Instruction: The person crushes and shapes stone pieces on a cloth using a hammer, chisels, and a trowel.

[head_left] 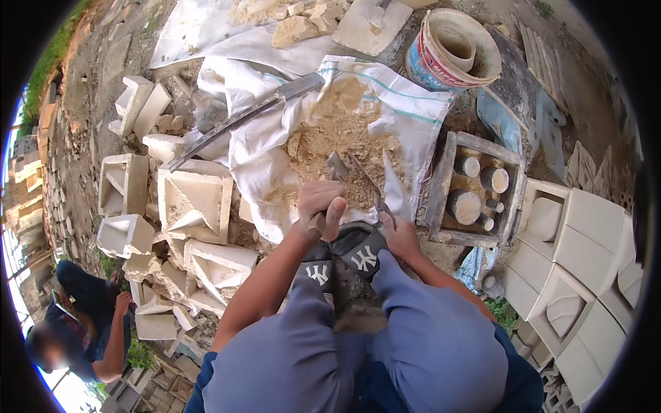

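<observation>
My left hand (321,205) is closed round the wooden handle of a short tool with a grey metal head (336,167), which lies over the crumbly tan rubble (323,138). In my right hand (401,237) is the handle of a thin-bladed tool (365,175), its dark blade slanting up and left into the same rubble. Beneath the rubble spreads a white woven sack (265,162). A long grey straight bar (248,118) rests across the sack's left side. My sandalled feet (358,248) are just below both hands.
Cast cream blocks (196,199) are piled at left, beside a seated person (89,323). To the right are a wooden mould frame (441,186) with round cylinders and stacked blocks (544,279). A paint bucket (437,65) and a flat board (372,27) lie beyond the sack.
</observation>
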Action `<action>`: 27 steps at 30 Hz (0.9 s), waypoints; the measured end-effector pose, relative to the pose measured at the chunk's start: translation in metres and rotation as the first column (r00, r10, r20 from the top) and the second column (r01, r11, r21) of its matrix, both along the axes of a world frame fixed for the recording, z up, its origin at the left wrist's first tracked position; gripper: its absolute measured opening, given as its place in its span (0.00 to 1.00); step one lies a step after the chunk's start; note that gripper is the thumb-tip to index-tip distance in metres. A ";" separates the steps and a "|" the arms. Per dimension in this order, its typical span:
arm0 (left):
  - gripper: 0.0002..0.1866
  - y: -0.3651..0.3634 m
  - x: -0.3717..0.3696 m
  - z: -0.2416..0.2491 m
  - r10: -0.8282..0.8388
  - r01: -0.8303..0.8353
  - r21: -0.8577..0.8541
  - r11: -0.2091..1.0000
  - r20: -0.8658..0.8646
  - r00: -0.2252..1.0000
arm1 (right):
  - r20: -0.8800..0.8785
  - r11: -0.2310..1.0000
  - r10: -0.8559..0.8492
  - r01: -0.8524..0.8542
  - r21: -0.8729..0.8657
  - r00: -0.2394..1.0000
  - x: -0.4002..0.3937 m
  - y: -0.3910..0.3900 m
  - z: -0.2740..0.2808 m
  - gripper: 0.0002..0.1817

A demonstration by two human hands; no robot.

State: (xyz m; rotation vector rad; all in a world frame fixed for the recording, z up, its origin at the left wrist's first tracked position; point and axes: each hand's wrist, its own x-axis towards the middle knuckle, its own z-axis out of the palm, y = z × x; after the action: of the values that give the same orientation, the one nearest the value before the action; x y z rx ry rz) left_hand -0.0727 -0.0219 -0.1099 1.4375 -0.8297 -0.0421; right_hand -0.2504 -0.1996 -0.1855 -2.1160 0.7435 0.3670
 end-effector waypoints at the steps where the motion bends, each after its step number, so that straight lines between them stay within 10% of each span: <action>1: 0.24 -0.003 0.002 -0.002 -0.005 0.005 0.002 1.000 0.004 1.000 | 0.023 1.000 -0.003 0.002 0.029 1.000 -0.001 -0.002 0.003 0.28; 12: 0.23 -0.027 -0.003 -0.002 0.068 -0.068 0.003 0.998 -0.059 0.996 | 0.110 0.975 -0.211 0.200 0.101 0.971 -0.031 0.003 -0.014 0.28; 14: 0.22 -0.028 -0.008 -0.007 0.016 -0.018 -0.072 0.997 -0.034 0.999 | 0.100 0.982 -0.153 0.163 -0.100 0.983 -0.028 -0.001 -0.021 0.30; 27: 0.24 -0.030 -0.016 0.002 -0.074 0.075 -0.081 0.994 0.011 0.997 | 0.073 0.958 -0.205 0.185 0.219 0.976 -0.035 -0.003 0.002 0.27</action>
State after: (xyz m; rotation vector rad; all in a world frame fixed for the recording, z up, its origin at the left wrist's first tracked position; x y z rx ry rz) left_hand -0.0886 -0.0515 -0.1076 1.3309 -0.8817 -0.0588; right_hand -0.2859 -0.2026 -0.1833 -1.8296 0.8128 0.2256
